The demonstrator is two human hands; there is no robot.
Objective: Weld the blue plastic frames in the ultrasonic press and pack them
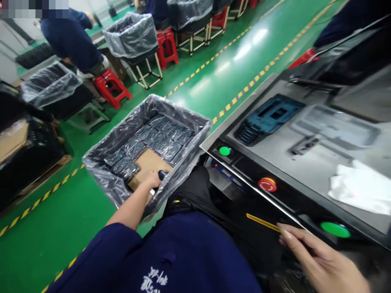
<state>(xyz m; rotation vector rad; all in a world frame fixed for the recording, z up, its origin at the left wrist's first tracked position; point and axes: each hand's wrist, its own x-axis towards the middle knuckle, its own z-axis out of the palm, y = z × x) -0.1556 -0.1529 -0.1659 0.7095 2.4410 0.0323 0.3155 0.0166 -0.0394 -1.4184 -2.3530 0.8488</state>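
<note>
My left hand (pixel 153 179) reaches down into a plastic-lined bin (pixel 122 134) at my left side and is closed on a small dark part (pixel 162 174) over a brown cardboard sheet (pixel 147 162). Rows of dark flat parts (pixel 161 136) fill the far side of the bin. My right hand (pixel 317 254) rests by the front edge of a machine console (pixel 275 203), fingers stretched out, touching a thin yellow strip (pixel 263 222). A green button (pixel 335 229) sits just above that hand.
The console carries a red emergency stop (pixel 267 184), another green button (pixel 225 151), a blue fixture (pixel 269 118) and a white cloth (pixel 362 187). Across the green floor, another person (pixel 71 38) sits on a red stool (pixel 111 86) among more lined bins (pixel 131 34).
</note>
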